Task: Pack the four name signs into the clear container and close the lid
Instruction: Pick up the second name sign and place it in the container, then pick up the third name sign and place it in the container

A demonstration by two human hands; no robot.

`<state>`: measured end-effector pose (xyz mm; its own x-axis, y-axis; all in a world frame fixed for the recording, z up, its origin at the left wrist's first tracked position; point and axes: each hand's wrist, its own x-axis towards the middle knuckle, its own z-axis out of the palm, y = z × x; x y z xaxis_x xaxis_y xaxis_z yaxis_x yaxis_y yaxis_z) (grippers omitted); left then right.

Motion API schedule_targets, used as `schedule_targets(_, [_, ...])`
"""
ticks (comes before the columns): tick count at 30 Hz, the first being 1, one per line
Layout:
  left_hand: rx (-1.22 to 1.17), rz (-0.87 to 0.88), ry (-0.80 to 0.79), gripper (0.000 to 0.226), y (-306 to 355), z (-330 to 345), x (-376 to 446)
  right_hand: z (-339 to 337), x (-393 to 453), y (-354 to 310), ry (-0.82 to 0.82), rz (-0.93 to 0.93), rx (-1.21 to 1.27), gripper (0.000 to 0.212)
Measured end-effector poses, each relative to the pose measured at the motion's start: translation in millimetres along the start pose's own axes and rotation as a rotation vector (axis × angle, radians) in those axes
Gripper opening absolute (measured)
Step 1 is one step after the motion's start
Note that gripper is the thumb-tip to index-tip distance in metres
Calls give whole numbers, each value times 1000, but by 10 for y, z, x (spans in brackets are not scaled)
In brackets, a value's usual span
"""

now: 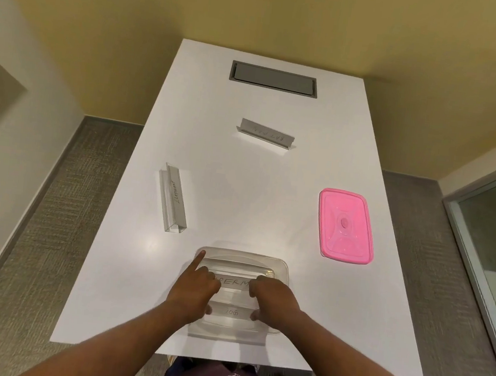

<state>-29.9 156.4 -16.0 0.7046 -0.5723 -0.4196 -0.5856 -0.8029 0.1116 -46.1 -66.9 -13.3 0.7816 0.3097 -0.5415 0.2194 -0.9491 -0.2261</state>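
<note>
- The left hand (196, 286) and right hand (272, 294) are both down in the clear container (281, 266), which sits on the white counter (240, 187) at its near edge
- Between them they hold a sign (235, 283) whose visible letters read "ERM"; the left grip is closed on its left end with the forefinger stretched out to the container's far left corner, and the right grip is closed on its right end, fingers curled
- A second sign (232, 311), marked "DOG", lies in the container just nearer than the held one, with a thumb of each hand close to its ends; whether they touch it cannot be told
- The "ELEPHANT" sign (175, 198) lies on the counter beyond and to the left of the left hand, well apart from the container, its length running away from the person
- The "BATMAN" sign (266, 133) lies farther off, straight ahead of both hands, its lettering upside down to the viewer
- The pink lid (345, 225) lies flat on the counter beyond and to the right of the right hand, apart from the container
- A grey hatch (273, 78) is set into the counter's far end
</note>
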Motion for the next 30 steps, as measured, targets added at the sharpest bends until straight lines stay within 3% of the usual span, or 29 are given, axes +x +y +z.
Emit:
schedule_targets(2, [-111,59,57,41,-71,-36,-16,-115,-18,24,80,-17,95,46])
schedule_targets(6, [-373,92,240,22,-234,-160,6,-418,-10,40,297,-97,172,27])
schedule_targets(10, [-532,-4,414,11,-457,-357,75,-697,163,-15,407,-64,308,9])
schedule_targets(15, [-577,-194,470,9,-898,-524,189,-946,550,-164,454,-23,424,2])
schedule_targets(22, [-796,-586,528,15,-1638,-573,415,-1166,1177,-472,347,104,681,10])
schedule_targets(26, [-927,-779,337,45,-1981,-533,568,-1167,1474,-686,222,176,780,18])
schedule_targets(30, [-977,-833,215,63,-2166,-471,725,-1074,1720,-888,84,260,893,26])
